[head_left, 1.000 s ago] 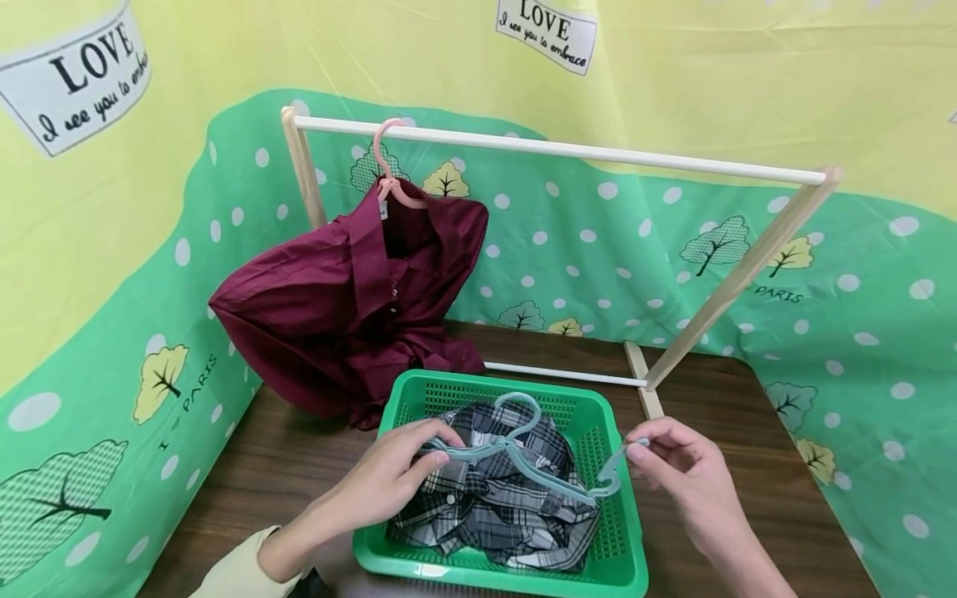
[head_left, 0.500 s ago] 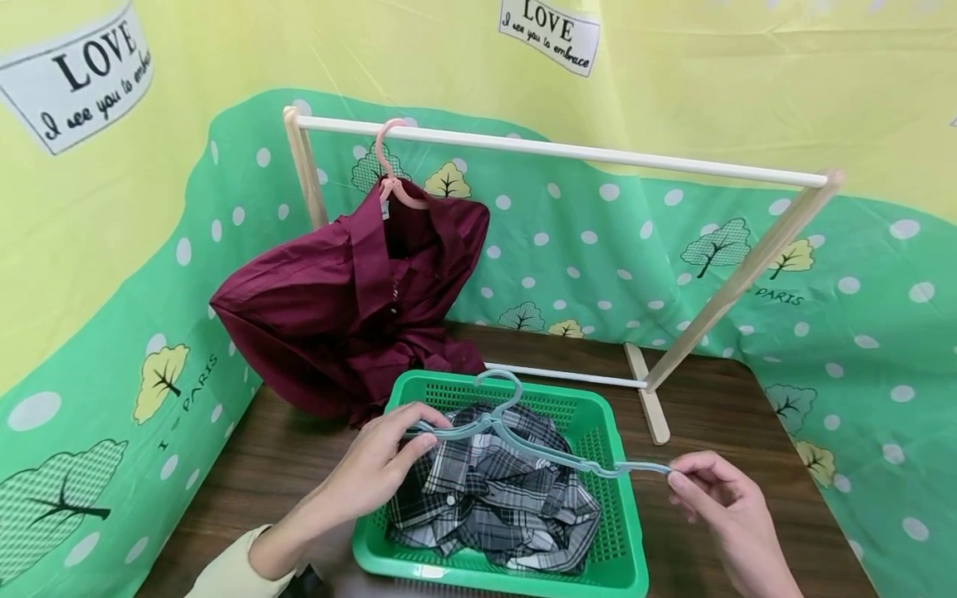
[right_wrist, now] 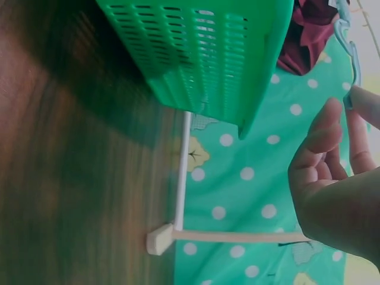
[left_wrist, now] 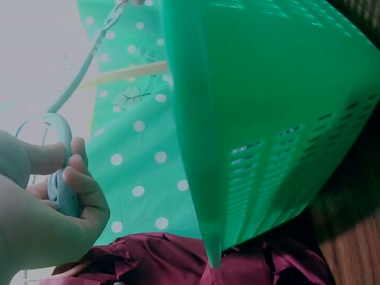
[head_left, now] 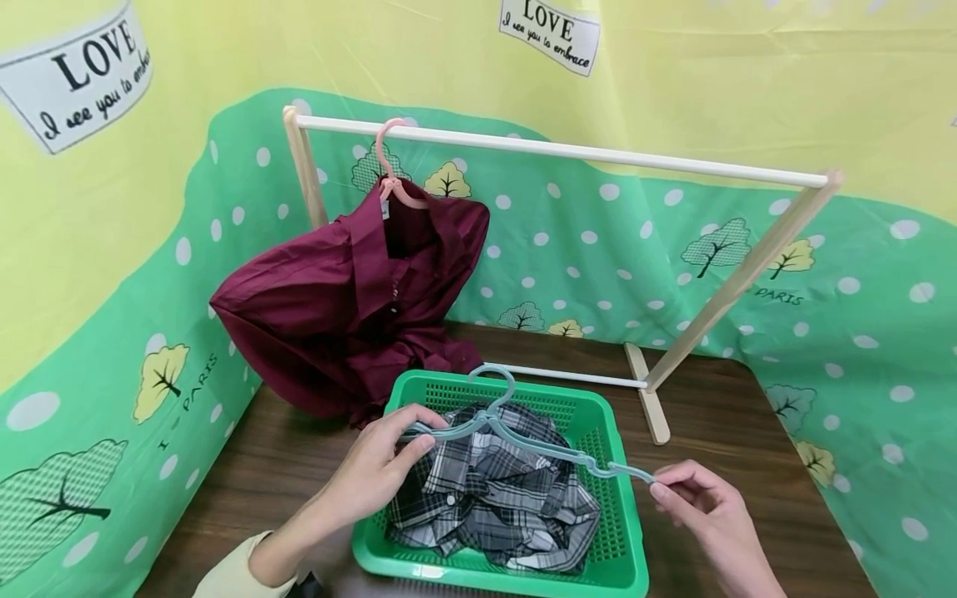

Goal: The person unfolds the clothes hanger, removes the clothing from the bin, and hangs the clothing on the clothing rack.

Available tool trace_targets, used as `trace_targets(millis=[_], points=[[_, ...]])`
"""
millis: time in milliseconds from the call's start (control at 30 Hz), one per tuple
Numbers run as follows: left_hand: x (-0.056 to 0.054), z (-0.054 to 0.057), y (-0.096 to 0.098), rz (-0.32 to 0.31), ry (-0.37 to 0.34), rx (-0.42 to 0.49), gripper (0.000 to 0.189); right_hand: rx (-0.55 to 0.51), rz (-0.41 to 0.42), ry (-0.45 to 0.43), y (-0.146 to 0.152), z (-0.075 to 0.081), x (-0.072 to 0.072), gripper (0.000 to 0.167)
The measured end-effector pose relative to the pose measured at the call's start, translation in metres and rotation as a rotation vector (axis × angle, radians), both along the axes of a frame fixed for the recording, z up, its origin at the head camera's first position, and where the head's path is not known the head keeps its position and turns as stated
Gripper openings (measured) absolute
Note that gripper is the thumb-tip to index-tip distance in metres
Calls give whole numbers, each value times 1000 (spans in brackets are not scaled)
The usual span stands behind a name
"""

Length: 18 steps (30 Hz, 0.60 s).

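A pale blue-green clothes hanger (head_left: 527,444) is held level above the green basket (head_left: 632,540), its hook pointing up. My left hand (head_left: 381,457) grips the hanger's left arm; in the left wrist view the fingers curl round it. With thumb and forefinger, my right hand (head_left: 710,507) pinches the tip of the right arm, which reaches past the basket's right rim. Inside the basket a grey and black plaid shirt (head_left: 508,507) lies crumpled beneath the hanger.
Behind the basket stands a rack with a white rail (head_left: 561,149) and wooden legs (head_left: 740,278). A maroon shirt (head_left: 359,291) hangs at its left on a pink hanger (head_left: 385,158), its lower part heaped on the dark wooden table (head_left: 232,473). A printed cloth (head_left: 583,266) surrounds it.
The hanger's right arm has swung outward and straightened from its folded position as my right hand moved right, then slightly back. The hanger and left hand have shifted a little left.
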<state>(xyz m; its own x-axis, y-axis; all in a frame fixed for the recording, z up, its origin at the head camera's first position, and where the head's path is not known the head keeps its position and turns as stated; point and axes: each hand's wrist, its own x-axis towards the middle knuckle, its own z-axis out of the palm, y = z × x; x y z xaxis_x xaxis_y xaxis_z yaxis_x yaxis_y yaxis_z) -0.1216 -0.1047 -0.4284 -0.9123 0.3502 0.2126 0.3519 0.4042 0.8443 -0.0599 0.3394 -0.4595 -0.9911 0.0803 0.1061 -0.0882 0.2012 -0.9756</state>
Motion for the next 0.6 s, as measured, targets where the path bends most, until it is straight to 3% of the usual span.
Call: trace_targets(millis=[133,300,467,600], points=[[0,1,1,-36,1,-3,20,98,-52,2,2,10,-2,14],[4,1,5,-86,29,-6,18,243,-118,52,-8,26,-2,26],[8,1,13,-135,53,-12,16,369,-90,171,-34,41,0,29],[13,2,20,-183,40,-44,17,371,-27,236,-56,47,1,31]])
